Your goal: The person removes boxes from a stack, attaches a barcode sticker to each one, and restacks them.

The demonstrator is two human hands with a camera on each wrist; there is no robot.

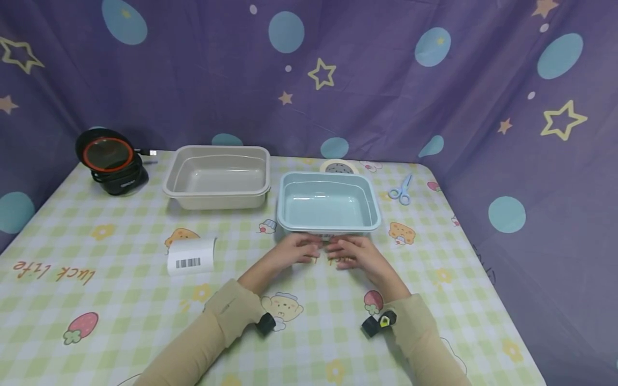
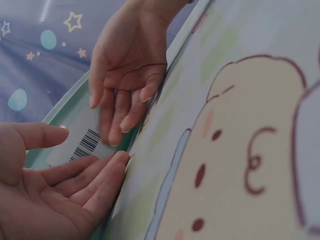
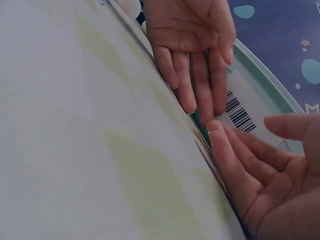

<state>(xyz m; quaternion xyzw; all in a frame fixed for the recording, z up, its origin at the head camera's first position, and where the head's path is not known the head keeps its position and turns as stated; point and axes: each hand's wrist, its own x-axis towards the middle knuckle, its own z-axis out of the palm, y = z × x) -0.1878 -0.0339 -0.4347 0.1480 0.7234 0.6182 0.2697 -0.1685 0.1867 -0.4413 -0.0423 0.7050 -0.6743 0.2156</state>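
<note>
A light blue plastic basin (image 1: 328, 206) stands before me, and a white barcode label (image 2: 86, 142) lies flat on its near side wall. My left hand (image 1: 295, 250) is at the label's left part, palm turned toward the wall, fingers extended and slightly bent. From the right, my right hand (image 1: 358, 252) mirrors it, with relaxed fingers over the label's other part. In the right wrist view the fingertips of both hands almost meet low along the label (image 3: 240, 111). Neither hand grips anything. The hands hide most of the label in the head view.
A beige basin (image 1: 217, 201) stands left of the blue one. A curled white barcode sheet (image 1: 191, 256) lies nearer on the left. Behind are a tape roll (image 1: 339, 166) and, to the right, blue scissors (image 1: 402, 190). A black device with a red ring (image 1: 113, 161) stands back left.
</note>
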